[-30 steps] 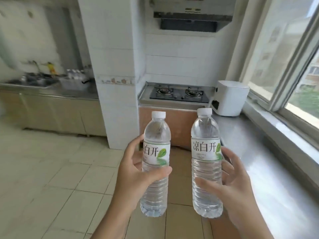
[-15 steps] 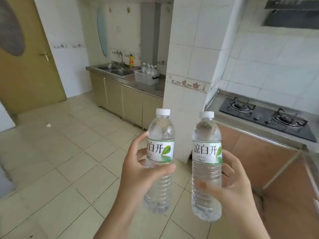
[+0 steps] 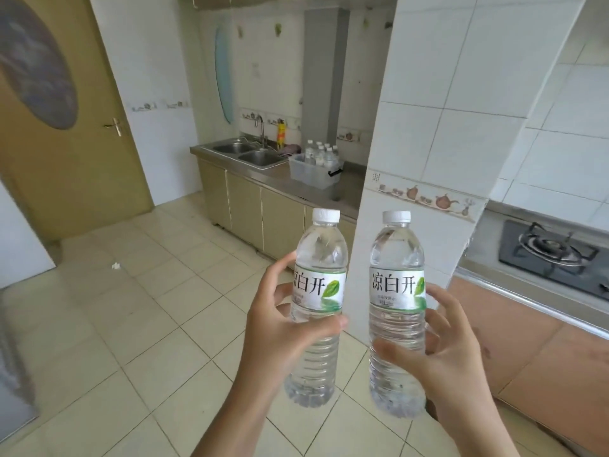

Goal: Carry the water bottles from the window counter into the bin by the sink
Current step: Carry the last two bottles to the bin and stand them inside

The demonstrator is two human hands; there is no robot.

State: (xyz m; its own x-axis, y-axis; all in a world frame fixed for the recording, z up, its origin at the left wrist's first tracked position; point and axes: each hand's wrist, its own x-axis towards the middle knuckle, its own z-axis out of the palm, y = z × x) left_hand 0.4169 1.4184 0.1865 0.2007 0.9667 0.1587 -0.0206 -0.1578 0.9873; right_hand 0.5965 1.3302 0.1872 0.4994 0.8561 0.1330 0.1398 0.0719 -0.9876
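The person's left hand (image 3: 280, 328) is wrapped around one water bottle (image 3: 318, 291), thumb across the front just under the label. The right hand (image 3: 451, 351) grips a second bottle (image 3: 397, 311) the same way, fingers curled around its far side. Both bottles stand upright with white caps on top, side by side but not touching, held up in the air over the tiled floor (image 3: 131, 324).

Far across the room is the sink (image 3: 245, 153) with its tap, set in a steel tabletop (image 3: 290, 179) over green cupboards. Just beside the sink sits a clear bin (image 3: 313, 173) — more bottles already stand in it, their white caps poking up above the rim. A yellow bottle (image 3: 280, 135) stands behind the sink by the wall.

A white tiled pillar (image 3: 428, 127) rises right behind the two held bottles. To the right of it is a black gas stove (image 3: 553, 255). A brown door (image 3: 66, 143) is on the left — it is shut.
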